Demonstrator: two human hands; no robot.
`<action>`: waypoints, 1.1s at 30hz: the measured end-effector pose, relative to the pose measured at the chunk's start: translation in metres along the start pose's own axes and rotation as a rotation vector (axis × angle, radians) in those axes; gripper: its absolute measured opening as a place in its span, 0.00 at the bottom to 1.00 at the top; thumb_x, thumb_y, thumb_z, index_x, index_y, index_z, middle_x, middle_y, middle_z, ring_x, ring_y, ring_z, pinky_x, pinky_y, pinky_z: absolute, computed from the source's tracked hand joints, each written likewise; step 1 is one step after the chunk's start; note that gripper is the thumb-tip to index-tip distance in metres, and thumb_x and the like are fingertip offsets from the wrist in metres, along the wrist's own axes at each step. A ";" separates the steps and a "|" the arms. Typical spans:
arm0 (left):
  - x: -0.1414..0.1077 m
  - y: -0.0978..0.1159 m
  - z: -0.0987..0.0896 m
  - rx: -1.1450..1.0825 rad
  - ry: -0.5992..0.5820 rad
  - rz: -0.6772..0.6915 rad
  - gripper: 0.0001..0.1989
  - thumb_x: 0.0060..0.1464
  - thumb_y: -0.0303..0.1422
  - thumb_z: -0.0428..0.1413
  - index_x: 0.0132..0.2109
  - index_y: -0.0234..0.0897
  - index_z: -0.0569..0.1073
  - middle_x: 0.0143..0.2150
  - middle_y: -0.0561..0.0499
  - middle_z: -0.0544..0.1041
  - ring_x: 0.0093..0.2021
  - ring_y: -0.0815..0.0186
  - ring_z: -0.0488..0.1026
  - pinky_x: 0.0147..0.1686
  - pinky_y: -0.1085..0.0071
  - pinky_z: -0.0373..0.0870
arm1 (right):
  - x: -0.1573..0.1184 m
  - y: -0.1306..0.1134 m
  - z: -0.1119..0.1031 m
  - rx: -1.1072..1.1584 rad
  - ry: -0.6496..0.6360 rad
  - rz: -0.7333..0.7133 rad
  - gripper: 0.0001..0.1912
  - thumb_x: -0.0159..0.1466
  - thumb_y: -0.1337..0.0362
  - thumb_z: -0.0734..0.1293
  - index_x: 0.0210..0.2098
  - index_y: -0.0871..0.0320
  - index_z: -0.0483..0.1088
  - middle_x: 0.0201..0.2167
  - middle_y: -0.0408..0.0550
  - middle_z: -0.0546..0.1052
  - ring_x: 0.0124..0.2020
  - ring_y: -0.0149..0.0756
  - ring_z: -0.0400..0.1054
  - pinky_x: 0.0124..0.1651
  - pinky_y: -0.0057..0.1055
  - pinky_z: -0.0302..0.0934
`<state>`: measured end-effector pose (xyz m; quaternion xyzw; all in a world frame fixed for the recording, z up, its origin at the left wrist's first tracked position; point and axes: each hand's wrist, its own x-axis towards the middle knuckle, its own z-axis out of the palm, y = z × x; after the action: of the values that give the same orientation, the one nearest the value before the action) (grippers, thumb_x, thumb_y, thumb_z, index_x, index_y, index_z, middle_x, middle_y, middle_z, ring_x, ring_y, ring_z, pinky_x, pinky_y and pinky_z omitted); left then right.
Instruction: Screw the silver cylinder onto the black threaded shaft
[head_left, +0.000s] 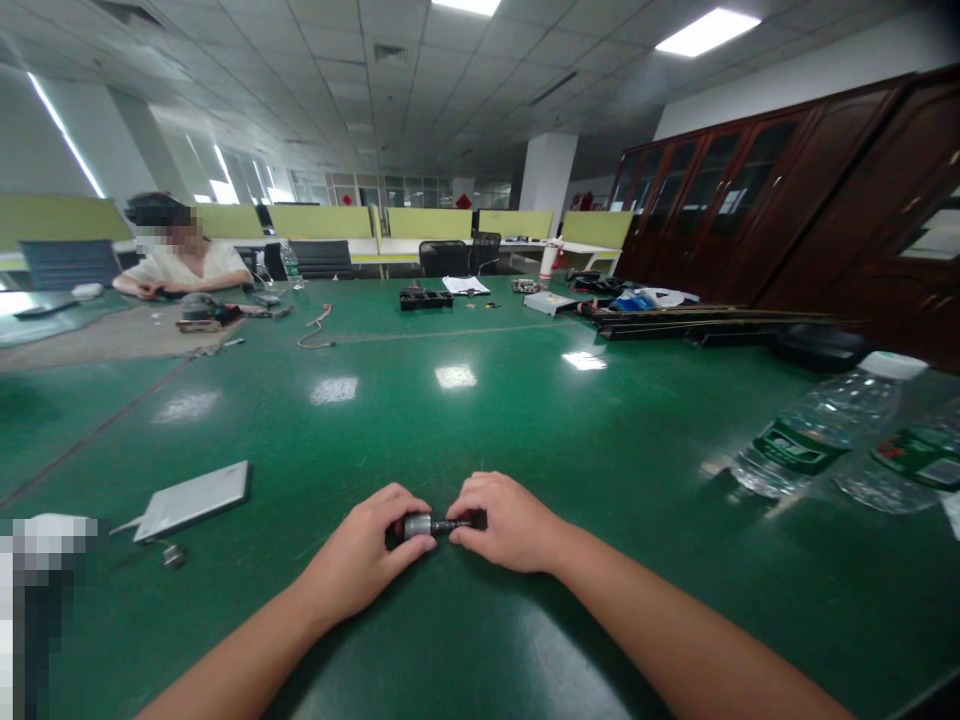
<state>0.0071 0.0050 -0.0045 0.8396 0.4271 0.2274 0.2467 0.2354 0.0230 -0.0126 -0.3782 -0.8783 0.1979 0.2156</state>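
- Holding a silver, round metal cylinder (418,525), your left hand (364,548) has its thumb and fingers closed narrowly about the sides.
- Your right hand (504,522) pinches a slim, dark, ridged metal shaft (444,525), which lies in line with the cylinder at its right end; that grip is narrow too.
- You have the cylinder low over a glossy green tabletop (420,430); whether it touches the surface cannot be told.
- Left of the cylinder, well apart: a flat, pale grey, rectangular box (196,500), a small metal piece (173,555) near it.
- Right of the cylinder, well apart: a clear plastic bottle with a white cap and green label (799,445), and a similar bottle (911,460) just beside it.
- Well beyond the cylinder: a black, compartmented tray (426,299).
- Beyond and left of the cylinder: a seated person in a white top (214,262).
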 end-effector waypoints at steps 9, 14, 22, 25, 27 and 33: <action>-0.001 -0.003 0.000 0.010 -0.006 -0.006 0.08 0.59 0.33 0.58 0.46 0.41 0.76 0.41 0.50 0.75 0.41 0.62 0.73 0.43 0.67 0.69 | -0.003 0.010 -0.013 0.004 -0.035 0.026 0.07 0.58 0.64 0.73 0.37 0.55 0.80 0.32 0.45 0.79 0.37 0.34 0.69 0.42 0.30 0.59; -0.002 -0.003 0.000 0.003 -0.001 -0.022 0.08 0.59 0.33 0.59 0.47 0.41 0.76 0.42 0.51 0.75 0.42 0.62 0.73 0.44 0.67 0.68 | -0.004 0.012 -0.023 -0.001 -0.103 0.091 0.08 0.57 0.64 0.73 0.37 0.55 0.80 0.33 0.45 0.78 0.35 0.34 0.70 0.39 0.29 0.58; -0.001 -0.005 0.000 0.003 0.002 -0.019 0.09 0.59 0.34 0.59 0.47 0.41 0.76 0.41 0.51 0.75 0.41 0.62 0.73 0.43 0.67 0.69 | -0.006 0.017 -0.028 -0.003 -0.097 0.134 0.08 0.57 0.64 0.73 0.37 0.54 0.80 0.33 0.44 0.77 0.34 0.33 0.70 0.37 0.28 0.57; -0.001 -0.005 0.000 0.011 0.007 -0.013 0.09 0.59 0.34 0.59 0.46 0.41 0.76 0.41 0.51 0.75 0.40 0.62 0.73 0.42 0.68 0.69 | -0.006 0.017 -0.029 0.006 -0.104 0.126 0.08 0.56 0.64 0.73 0.37 0.54 0.81 0.32 0.44 0.77 0.34 0.32 0.70 0.36 0.28 0.57; 0.000 -0.005 0.000 0.014 0.011 -0.014 0.09 0.59 0.34 0.59 0.46 0.41 0.76 0.40 0.51 0.75 0.40 0.63 0.73 0.42 0.68 0.69 | -0.006 0.016 -0.028 0.028 -0.102 0.126 0.08 0.56 0.64 0.74 0.37 0.54 0.81 0.32 0.44 0.77 0.33 0.32 0.70 0.36 0.28 0.58; -0.002 -0.007 0.003 0.009 0.035 -0.010 0.13 0.56 0.34 0.61 0.49 0.41 0.74 0.40 0.51 0.75 0.39 0.63 0.73 0.40 0.68 0.69 | 0.001 0.003 -0.005 0.098 -0.019 0.127 0.10 0.56 0.65 0.75 0.38 0.56 0.80 0.31 0.44 0.79 0.32 0.32 0.70 0.38 0.27 0.60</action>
<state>0.0034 0.0063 -0.0111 0.8345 0.4366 0.2388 0.2365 0.2388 0.0270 -0.0100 -0.4203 -0.8438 0.2574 0.2125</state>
